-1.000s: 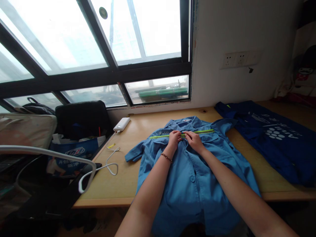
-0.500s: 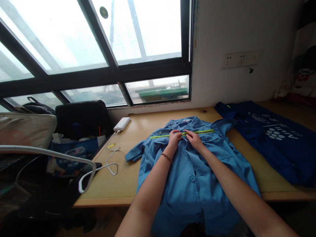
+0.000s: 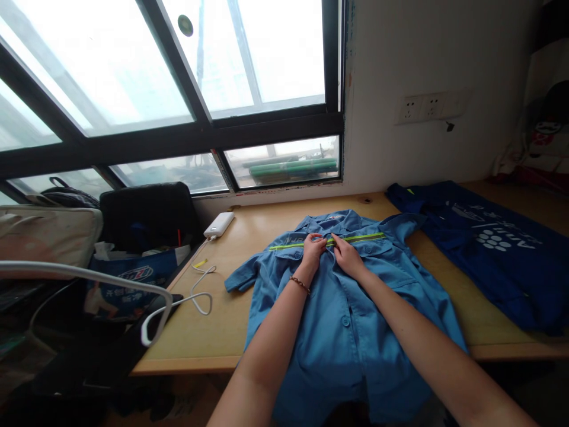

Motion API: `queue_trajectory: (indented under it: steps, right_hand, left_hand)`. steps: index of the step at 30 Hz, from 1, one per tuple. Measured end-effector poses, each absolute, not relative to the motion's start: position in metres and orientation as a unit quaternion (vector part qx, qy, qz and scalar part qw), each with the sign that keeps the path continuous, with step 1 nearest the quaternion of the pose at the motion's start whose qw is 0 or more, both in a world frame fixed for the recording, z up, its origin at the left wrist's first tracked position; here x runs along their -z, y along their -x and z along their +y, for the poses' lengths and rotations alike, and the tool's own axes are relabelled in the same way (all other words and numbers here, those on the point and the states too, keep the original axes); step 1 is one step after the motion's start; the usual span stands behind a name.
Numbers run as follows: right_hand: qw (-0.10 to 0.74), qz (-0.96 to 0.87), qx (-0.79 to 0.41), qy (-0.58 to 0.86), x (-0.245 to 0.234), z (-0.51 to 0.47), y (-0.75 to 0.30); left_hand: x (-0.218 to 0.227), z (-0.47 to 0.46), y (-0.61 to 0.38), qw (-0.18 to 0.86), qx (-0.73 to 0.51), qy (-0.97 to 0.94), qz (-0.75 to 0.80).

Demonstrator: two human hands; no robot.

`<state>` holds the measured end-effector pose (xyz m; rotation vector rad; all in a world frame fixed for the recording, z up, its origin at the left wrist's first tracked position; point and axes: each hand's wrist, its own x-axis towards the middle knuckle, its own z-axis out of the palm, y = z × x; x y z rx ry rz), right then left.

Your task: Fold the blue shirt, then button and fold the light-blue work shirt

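Note:
A light blue short-sleeved work shirt lies front up on the table, its collar away from me and its lower hem hanging over the near edge. Across its chest runs a yellow-green reflective stripe. My left hand pinches the front placket at the stripe, fingers curled. Close beside it, my right hand is closed on the other side of the same placket. Fingers hide whatever button is there. Lower down, a blue button shows on the placket. A beaded bracelet circles my left wrist.
A dark blue garment with white print lies on the table's right. To the left are a white power bank and its white cable. Bags and a black chair stand beyond the table's left edge. Behind is a window.
Both hands stay at the stripe on the shirt front. My right hand's fingers have shifted slightly; the shirt lies as before.

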<state>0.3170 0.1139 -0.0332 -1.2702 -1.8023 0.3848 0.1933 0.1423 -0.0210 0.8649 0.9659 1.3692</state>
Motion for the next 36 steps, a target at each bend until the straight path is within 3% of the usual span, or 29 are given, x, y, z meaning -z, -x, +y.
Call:
queue_trajectory:
  steps: [5, 16, 26, 36]
  right_hand:
    - [0.433, -0.727, -0.136, 0.515, 0.027, 0.109, -0.316]
    - [0.459, -0.676, -0.245, 0.521, 0.03, 0.117, -0.319]
    - [0.406, -0.706, -0.228, 0.534, 0.035, 0.118, -0.323]
    - [0.429, -0.712, -0.2, 0.518, 0.032, 0.115, -0.322]
  left_hand:
    - [0.021, 0.142, -0.194, 0.592, -0.594, -0.365, 0.406]
    - [0.026, 0.143, -0.192, 0.585, -0.604, -0.373, 0.393]
    - [0.027, 0.144, -0.187, 0.577, -0.543, -0.486, 0.368]
    - [0.034, 0.151, -0.189, 0.573, -0.53, -0.493, 0.386]
